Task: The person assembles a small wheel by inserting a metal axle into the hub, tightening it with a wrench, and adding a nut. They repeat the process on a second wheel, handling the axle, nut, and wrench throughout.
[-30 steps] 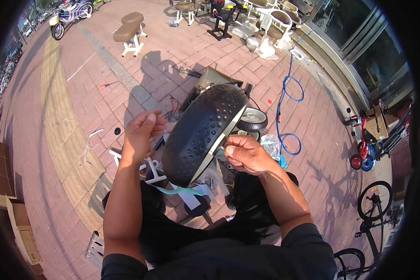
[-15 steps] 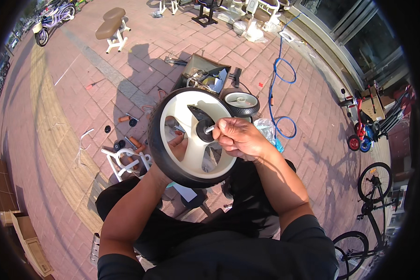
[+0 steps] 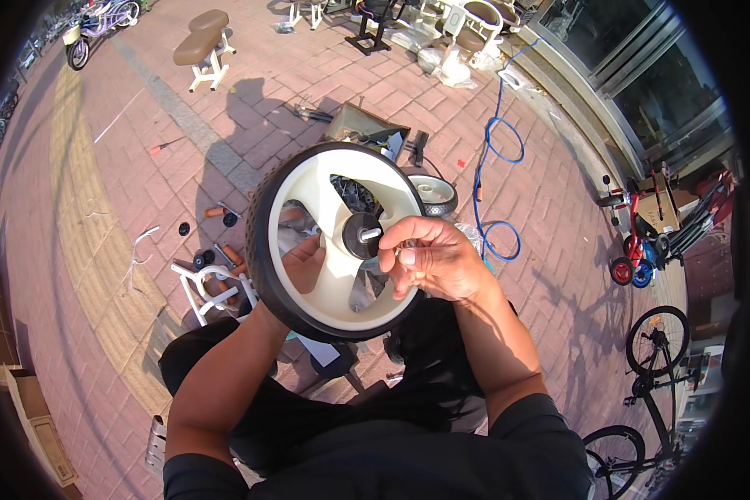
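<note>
A cream spoked wheel with a black tyre (image 3: 268, 254) is held up in front of me, tilted. My left hand (image 3: 305, 262) grips it from behind, its fingers partly showing through a gap between the spokes. A black round hub piece (image 3: 357, 228) sits at the wheel's centre, and a short metal bolt end (image 3: 370, 236) sticks out of it. Beside the bolt end is my right hand (image 3: 438, 258), its fingers curled and thumb pressed in. Something small seems to be between those fingers, too small to make out.
Beyond the wheel stands an open toolbox (image 3: 367, 127) with a second, smaller wheel (image 3: 435, 194) near it. A white metal frame (image 3: 206, 293) and orange-handled tools (image 3: 215, 212) lie at left. A blue hose (image 3: 480, 179) loops at right. A bicycle (image 3: 654, 383) stands far right.
My right thumb and fingers have come off the bolt end, which now shows bare, and have curled beside it. The wheel has shifted slightly left and its face has turned more toward me.
</note>
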Tool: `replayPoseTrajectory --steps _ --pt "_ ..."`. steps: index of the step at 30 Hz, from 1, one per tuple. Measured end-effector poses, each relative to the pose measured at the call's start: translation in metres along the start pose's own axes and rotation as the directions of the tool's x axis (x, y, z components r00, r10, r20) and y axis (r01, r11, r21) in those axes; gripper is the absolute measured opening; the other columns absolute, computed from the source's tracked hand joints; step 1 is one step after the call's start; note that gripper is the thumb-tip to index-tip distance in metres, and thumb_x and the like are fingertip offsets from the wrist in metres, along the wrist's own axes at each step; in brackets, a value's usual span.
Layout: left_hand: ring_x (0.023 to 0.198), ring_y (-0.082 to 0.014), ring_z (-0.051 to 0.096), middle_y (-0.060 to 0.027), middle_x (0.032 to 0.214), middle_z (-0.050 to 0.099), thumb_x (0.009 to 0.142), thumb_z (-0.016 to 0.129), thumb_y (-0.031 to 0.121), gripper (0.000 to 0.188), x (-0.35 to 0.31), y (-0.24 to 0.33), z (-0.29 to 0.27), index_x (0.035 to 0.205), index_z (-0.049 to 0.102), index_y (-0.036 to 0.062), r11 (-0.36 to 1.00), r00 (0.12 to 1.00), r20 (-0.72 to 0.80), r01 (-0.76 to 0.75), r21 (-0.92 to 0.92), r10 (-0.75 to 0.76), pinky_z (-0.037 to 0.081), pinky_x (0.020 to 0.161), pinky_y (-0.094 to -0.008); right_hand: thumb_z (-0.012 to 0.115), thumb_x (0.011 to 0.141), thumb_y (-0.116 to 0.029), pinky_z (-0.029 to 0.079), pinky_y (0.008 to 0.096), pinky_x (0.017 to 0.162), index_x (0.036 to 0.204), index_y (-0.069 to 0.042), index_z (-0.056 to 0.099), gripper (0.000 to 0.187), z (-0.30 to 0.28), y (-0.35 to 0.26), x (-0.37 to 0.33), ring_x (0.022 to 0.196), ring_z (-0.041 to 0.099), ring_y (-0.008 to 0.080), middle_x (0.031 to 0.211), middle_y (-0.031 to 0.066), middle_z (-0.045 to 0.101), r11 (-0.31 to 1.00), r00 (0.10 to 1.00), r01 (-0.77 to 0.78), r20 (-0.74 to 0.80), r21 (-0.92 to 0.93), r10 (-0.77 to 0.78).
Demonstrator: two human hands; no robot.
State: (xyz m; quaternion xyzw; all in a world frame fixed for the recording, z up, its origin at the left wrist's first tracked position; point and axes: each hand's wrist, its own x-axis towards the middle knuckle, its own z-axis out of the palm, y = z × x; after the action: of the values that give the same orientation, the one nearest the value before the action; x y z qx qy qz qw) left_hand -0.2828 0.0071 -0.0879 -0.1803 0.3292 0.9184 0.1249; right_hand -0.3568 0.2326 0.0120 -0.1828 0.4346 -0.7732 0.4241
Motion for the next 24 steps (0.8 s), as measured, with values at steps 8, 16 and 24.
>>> replayPoseTrajectory --steps 8,16,24 --pt "0.086 -0.02 0.073 -0.0104 0.107 0.071 0.099 0.065 0.021 0.041 0.001 -0.005 -0.008 0.136 0.055 0.0059 0.995 0.989 0.117 -0.097 0.028 0.093 0.061 0.07 -0.0294 0.071 0.095 -0.019 0.051 0.0229 0.055 0.107 0.004 0.067 0.026 -0.005 0.008 0.006 0.06 0.062 0.0115 0.084 0.0084 0.068 0.978 0.977 0.15 -0.132 -0.143 -0.169" --pt "0.088 -0.0191 0.072 -0.0107 0.109 0.071 0.098 0.066 0.021 0.044 -0.01 -0.001 0.004 0.138 0.054 0.0063 1.0 0.998 0.066 -0.01 0.02 0.008 0.061 0.074 -0.0298 0.08 0.084 -0.008 0.05 0.0233 0.069 0.099 0.001 0.075 0.018 0.008 0.018 0.012 0.077 0.062 0.0104 0.084 0.0046 0.066 0.734 0.836 0.352 -0.157 -0.581 -0.525" --pt "0.095 -0.0184 0.071 -0.0099 0.116 0.069 0.098 0.066 0.02 0.047 -0.015 0.004 0.011 0.141 0.051 0.0053 0.999 0.988 0.153 0.002 0.052 -0.01 0.06 0.077 -0.0295 0.084 0.078 -0.016 0.045 0.0244 0.064 0.098 -0.001 0.077 0.026 0.013 0.017 0.013 0.072 0.057 0.0101 0.081 0.0029 0.064 0.7 0.842 0.335 -0.132 -0.631 -0.522"
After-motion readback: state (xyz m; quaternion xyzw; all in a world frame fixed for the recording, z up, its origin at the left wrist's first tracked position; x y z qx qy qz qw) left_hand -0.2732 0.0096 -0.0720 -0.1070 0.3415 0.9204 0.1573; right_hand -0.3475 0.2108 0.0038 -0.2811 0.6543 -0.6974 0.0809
